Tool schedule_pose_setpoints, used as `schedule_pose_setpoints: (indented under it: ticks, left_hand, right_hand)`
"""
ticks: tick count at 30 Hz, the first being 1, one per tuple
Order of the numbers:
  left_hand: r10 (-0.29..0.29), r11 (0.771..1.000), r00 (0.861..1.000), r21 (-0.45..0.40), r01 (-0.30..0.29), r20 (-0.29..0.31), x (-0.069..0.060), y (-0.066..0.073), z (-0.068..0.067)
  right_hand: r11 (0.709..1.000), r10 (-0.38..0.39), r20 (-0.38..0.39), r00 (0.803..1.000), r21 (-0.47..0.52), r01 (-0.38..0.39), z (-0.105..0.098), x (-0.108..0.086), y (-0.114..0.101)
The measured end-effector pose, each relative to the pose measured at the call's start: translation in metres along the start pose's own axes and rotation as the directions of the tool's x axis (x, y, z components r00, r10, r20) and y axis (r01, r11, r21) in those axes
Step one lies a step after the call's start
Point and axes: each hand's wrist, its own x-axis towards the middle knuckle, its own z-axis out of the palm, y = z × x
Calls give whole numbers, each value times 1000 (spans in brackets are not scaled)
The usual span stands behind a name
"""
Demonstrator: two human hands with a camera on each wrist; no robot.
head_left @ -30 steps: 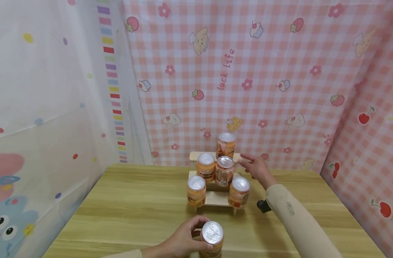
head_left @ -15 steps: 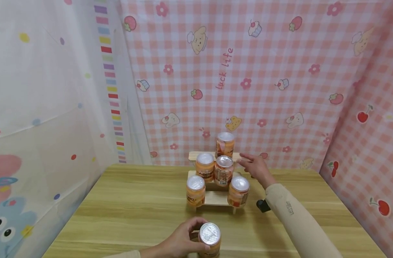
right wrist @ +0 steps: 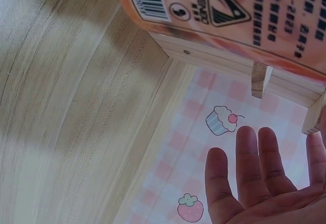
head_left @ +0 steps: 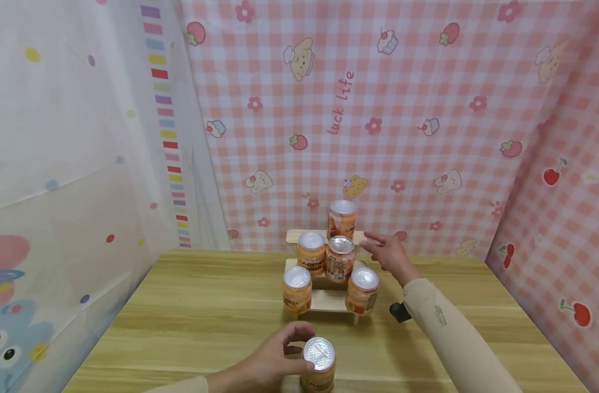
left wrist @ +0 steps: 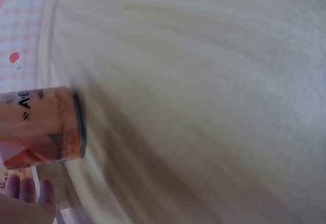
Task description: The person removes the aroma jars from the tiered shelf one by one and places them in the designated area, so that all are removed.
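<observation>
In the head view, my left hand (head_left: 267, 357) is around the left side of an orange-labelled can (head_left: 319, 367) with a silver lid, upright on the table. Its fingers are spread loosely; in the left wrist view the fingertips (left wrist: 28, 189) lie just below the can (left wrist: 41, 130) with a small gap. My right hand (head_left: 390, 256) reaches to the right end of a three-step wooden rack (head_left: 329, 301), fingers straight. From the right wrist, its fingers (right wrist: 249, 168) hold nothing, and the thumb (right wrist: 317, 155) is near a shelf end; contact cannot be told.
Similar cans fill parts of the rack: one on the top step (head_left: 342, 219), two side by side on the middle step (head_left: 311, 255), two at the ends of the bottom step (head_left: 362, 290). A small black object (head_left: 400, 312) shows beside my right sleeve. Checked cloth (head_left: 402, 109) hangs behind the table.
My left hand's fingers have loosened and spread away from the front can. My right hand has stayed at the rack's right end. The head view has shifted slightly.
</observation>
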Motion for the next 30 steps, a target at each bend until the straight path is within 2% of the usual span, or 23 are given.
schedule_pose_setpoints:
  ticks: [6, 13, 17, 21, 25, 30]
  left_hand:
    - [41, 995, 999, 94, -38, -29, -1, 14, -9]
    - [60, 994, 997, 92, -56, -39, 1, 30, -12]
    - [88, 993, 996, 80, -86, -25, 4, 38, -11]
    - [136, 988, 990, 77, -133, -29, 9, 50, -11]
    - [187, 979, 980, 96, -181, -66, 16, 62, -15]
    - [222, 969, 971, 127, -211, -88, 23, 74, -23]
  right_hand:
    - [1000, -14, 13, 1000, -3, 14, 0, 0, 1]
    - [1000, -10, 4, 1000, -4, 10, 0, 1, 0]
    - [1000, -4, 2, 1000, -4, 4, -1, 2, -2]
    - [1000, -1, 9, 1000, 2, 1, -1, 2, -3]
    - [1000, -5, 14, 1000, -1, 5, -2, 2, -4]
    - [1000, 1, 22, 1000, -10, -1, -2, 2, -5]
